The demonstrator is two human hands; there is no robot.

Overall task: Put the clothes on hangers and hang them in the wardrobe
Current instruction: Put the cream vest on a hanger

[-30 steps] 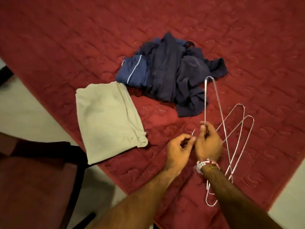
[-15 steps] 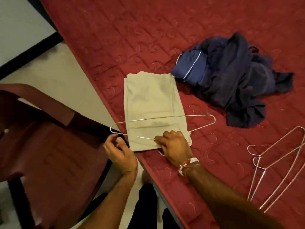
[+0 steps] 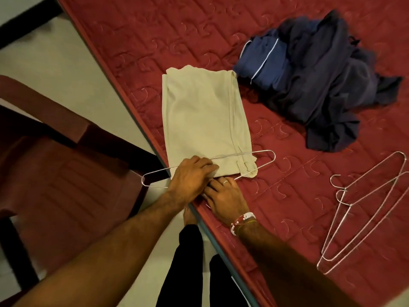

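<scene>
**A:** Start at the left hand (image 3: 192, 177). How do its fingers (image 3: 207, 166) lie?

**B:** Close together and nearly straight, pressed down on the near edge of the folded beige cloth garment (image 3: 203, 120), right over the thin silver wire hanger (image 3: 240, 155).

**A:** And the right hand (image 3: 224, 196)?

**B:** Tucked just below the left one, with a ring on one of its fingers (image 3: 221, 185). The tips slip under the left hand, so whether they grip or lie flat I cannot tell. There's a red-and-white bead bracelet (image 3: 242, 220) at the wrist.

**A:** Where's that hanger?

**B:** Across the garment's near end, centre frame. One loop juts past the edge of the red quilted bed (image 3: 155, 41), the other lies on the quilt.

**A:** Further out?

**B:** A crumpled pile of navy-blue clothes (image 3: 321, 85) at upper right, just beside the beige piece's far corner. Two spare silver wire hangers (image 3: 350, 204) at lower right, well apart from the hands. A maroon plastic chair (image 3: 55, 173) at left.
</scene>
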